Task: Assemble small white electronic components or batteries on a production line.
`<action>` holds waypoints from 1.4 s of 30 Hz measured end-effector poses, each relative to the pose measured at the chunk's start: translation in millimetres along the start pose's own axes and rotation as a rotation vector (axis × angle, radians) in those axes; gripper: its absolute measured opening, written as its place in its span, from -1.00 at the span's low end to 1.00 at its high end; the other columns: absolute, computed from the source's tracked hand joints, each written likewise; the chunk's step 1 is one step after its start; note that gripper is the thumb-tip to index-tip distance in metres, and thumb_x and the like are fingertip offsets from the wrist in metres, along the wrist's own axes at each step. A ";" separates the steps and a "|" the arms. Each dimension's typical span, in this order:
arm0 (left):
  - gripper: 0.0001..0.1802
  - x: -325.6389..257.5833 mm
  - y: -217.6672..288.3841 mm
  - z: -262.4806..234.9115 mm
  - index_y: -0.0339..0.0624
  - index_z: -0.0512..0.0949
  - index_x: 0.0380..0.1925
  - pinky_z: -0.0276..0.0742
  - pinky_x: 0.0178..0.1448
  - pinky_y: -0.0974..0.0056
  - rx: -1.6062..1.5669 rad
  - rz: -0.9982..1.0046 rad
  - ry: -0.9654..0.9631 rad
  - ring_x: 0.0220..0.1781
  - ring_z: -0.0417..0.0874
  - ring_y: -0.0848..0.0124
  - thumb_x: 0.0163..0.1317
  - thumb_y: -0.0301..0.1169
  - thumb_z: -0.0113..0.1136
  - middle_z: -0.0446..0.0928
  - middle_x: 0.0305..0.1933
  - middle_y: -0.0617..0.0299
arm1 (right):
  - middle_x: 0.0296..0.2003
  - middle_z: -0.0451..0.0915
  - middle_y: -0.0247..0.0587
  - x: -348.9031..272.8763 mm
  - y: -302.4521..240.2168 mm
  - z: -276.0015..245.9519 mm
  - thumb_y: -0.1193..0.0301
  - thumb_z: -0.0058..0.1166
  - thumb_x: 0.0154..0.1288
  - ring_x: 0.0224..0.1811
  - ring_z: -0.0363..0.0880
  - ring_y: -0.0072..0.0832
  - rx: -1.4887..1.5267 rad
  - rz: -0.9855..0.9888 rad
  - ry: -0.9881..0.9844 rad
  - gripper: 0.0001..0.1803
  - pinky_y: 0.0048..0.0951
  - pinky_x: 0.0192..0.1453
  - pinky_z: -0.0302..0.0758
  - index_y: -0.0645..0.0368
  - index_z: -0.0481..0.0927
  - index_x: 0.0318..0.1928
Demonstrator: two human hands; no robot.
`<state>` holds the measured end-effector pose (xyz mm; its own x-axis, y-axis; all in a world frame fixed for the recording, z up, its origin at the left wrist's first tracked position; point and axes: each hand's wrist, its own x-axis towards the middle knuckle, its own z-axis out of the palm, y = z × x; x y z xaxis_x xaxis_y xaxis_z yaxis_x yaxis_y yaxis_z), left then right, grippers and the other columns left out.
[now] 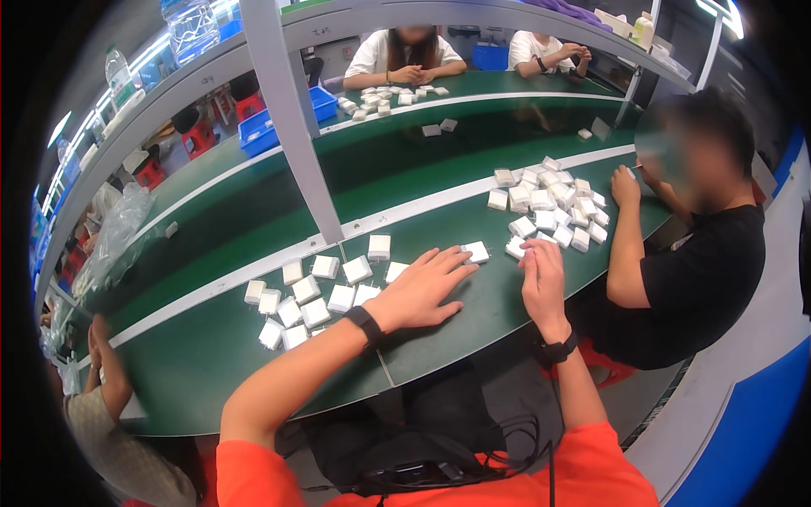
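Note:
My left hand (427, 289) lies palm down over the green work surface with its fingers spread. Its fingertips reach a white plug-in charger (477, 252), and another charger (395, 271) shows beside its knuckles. Left of that hand, several white chargers (306, 289) lie scattered, some with metal prongs showing. My right hand (543, 279) is raised at the near edge of a heaped pile of chargers (549, 198). Its fingers are bunched together, with the thumb against them; whether anything is between them is hidden. Both wrists wear black bands.
A grey metal post (291, 127) rises from the pale divider strip (422, 203) ahead. Beyond runs a green belt (380, 165) with a few chargers. A co-worker in black (693, 262) sits close on the right. Blue bins (259, 133) stand far left; black cables (519, 444) hang at my lap.

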<state>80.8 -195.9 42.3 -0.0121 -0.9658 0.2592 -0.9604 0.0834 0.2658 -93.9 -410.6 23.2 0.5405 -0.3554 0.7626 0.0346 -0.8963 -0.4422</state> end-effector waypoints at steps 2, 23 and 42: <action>-0.30 8.5 0.0 13.5 -0.24 0.46 0.47 0.21 0.76 -0.15 0.064 0.036 0.080 0.72 0.32 -0.06 0.44 -0.15 0.37 0.36 0.64 -0.14 | -0.20 0.66 -0.08 -8.3 -3.3 -0.8 0.50 -0.01 0.66 -0.05 0.59 -0.05 0.097 0.011 -0.050 -0.77 -0.10 0.11 0.49 0.29 0.57 -0.25; -0.37 -224.0 39.9 -115.0 -0.15 0.60 0.38 0.30 0.73 -0.11 0.073 -0.577 0.294 0.71 0.37 -0.10 0.27 -0.43 0.46 0.45 0.63 -0.05 | -0.10 0.73 0.22 1.3 -15.9 30.5 0.24 0.46 0.38 -0.07 0.73 0.15 -0.011 0.268 -0.441 -0.30 0.04 0.06 0.64 0.20 0.47 0.41; -0.62 -307.6 -134.5 -170.9 -0.23 0.61 0.30 0.50 0.49 0.18 -0.448 -0.629 0.576 0.38 0.68 0.35 0.69 -0.24 0.16 0.73 0.32 0.15 | -0.38 0.27 -0.47 95.5 11.5 70.3 0.35 0.51 0.26 -0.31 0.30 -0.58 0.139 0.123 -1.063 -0.45 -0.42 -0.17 0.36 0.12 0.66 0.24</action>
<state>261.3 131.9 85.5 0.7219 -0.6068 0.3327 -0.5475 -0.2066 0.8109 17.3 -436.2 57.8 0.9976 0.0316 -0.0616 -0.0108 -0.8083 -0.5887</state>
